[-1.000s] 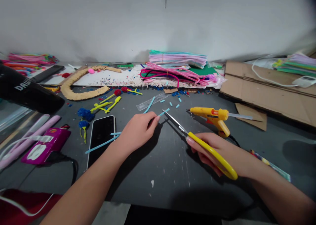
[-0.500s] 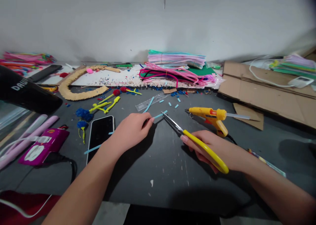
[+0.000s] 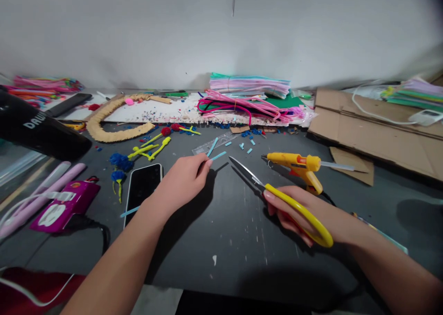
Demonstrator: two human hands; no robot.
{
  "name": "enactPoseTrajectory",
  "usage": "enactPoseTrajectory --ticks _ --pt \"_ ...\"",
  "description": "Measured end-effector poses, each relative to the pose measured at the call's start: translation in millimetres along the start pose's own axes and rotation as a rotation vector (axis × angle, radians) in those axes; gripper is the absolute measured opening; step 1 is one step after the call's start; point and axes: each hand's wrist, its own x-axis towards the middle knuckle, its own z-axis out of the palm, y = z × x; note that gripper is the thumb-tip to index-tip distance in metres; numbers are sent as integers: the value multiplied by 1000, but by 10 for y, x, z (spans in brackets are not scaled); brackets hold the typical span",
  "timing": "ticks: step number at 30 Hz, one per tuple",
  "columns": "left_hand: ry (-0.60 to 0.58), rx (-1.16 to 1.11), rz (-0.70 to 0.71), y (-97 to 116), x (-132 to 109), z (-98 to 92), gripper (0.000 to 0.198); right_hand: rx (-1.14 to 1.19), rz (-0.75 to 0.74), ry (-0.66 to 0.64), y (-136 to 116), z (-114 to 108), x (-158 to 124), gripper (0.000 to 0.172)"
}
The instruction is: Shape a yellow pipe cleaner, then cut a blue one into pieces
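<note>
Pale blue and slender, a strip (image 3: 219, 155) is pinched between the thumb and fingers (image 3: 208, 163) of the left hand (image 3: 183, 182), pressed together on it just above the tabletop (image 3: 221, 232). Its short free end points right, straight and slightly raised. The right hand (image 3: 309, 202) has its fingers closed round the handles of yellow scissors (image 3: 280, 196); whether the blades are fully together cannot be told. Their tip lies near the strip's end, apart from it. Small blue bits (image 3: 249, 151) lie scattered beyond, near a clear ruler (image 3: 200, 149). A yellow glue gun (image 3: 294, 161) lies just beyond the right hand, and a phone (image 3: 141, 181) lies beside the left wrist.
</note>
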Motion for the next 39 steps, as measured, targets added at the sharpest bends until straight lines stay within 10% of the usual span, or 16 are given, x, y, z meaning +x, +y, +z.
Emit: enactPoseTrajectory --ticks 39 --pt "3 -92 71 128 4 141 30 -2 -62 14 -5 22 -16 50"
